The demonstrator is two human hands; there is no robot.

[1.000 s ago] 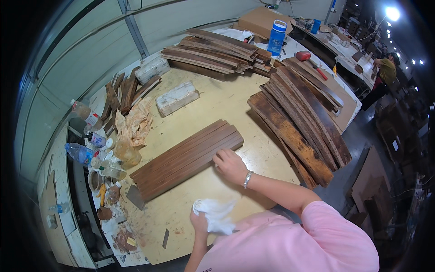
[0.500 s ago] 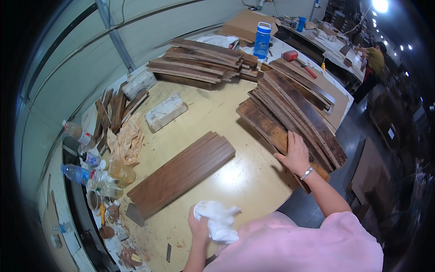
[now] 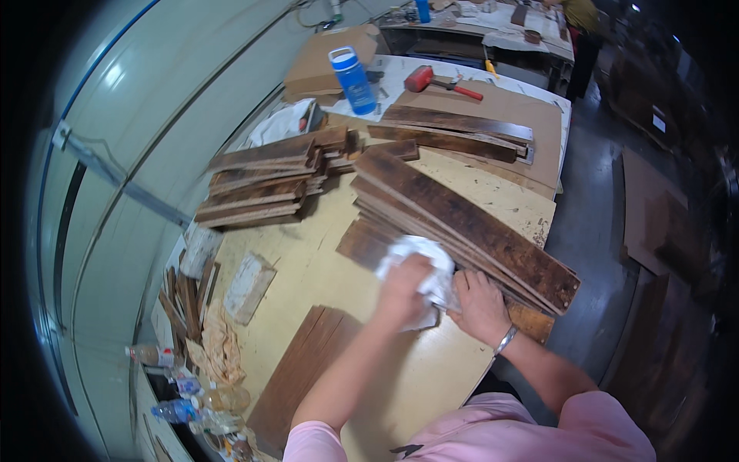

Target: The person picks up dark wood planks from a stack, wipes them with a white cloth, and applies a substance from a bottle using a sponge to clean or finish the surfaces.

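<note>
Cloth [image 3: 440, 271] moved onto planks [image 3: 469, 229] | left hand [image 3: 406, 286] clutching it — right hand [image 3: 481, 306] on them, grip unclear

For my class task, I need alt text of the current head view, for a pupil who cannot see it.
A person's left hand holds a white cloth over stacked dark boards on a worktable; the right hand touches them. Brown slats lie nearby.

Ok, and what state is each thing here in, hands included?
White cloth: bunched up
Left hand: on the cloth, blurred
Nearer plank stack: fanned out
Right hand: touching that stack
Brown strips: flat, side by side
Blue bottle: standing, capped
Red mallet: lying on its side
Tan rag: crumpled
White block: lying down
</note>
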